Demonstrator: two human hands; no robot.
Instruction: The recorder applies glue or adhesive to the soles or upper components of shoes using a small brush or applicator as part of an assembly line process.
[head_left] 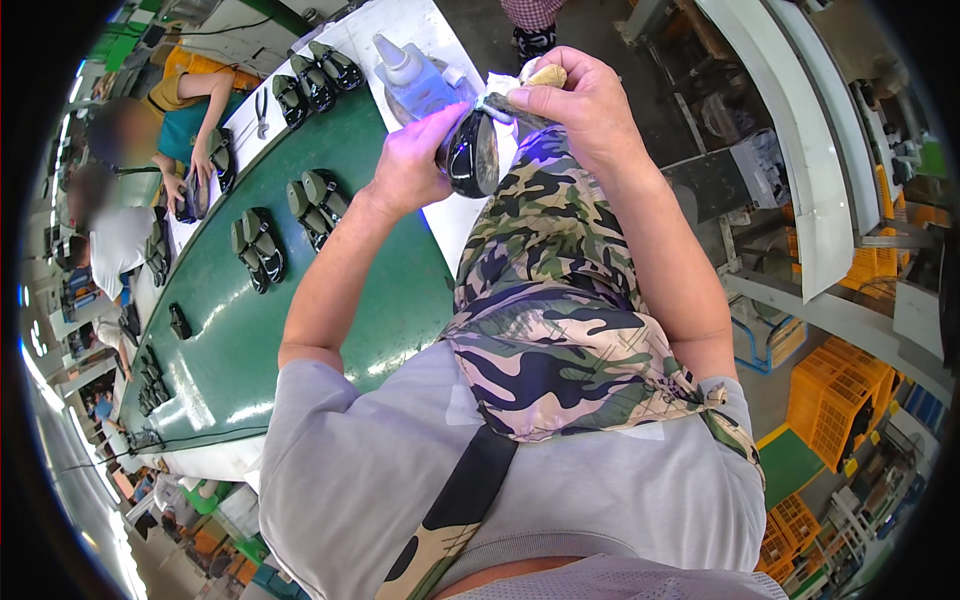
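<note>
Currently L hand (410,160) grips black shoe (470,152) above green conveyor (230,340) far-right edge, R hand (580,105) pinches small brush (510,108) w/ tan cloth (545,75) against it; risk: shoe slipping from one-hand grip, brush smearing upper.

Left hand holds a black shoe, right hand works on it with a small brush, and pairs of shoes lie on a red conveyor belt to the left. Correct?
Not quite: the conveyor belt is green, not red, as the head view shows. The left hand does hold the black shoe, the right hand a small brush, and pairs of shoes lie there.
</note>
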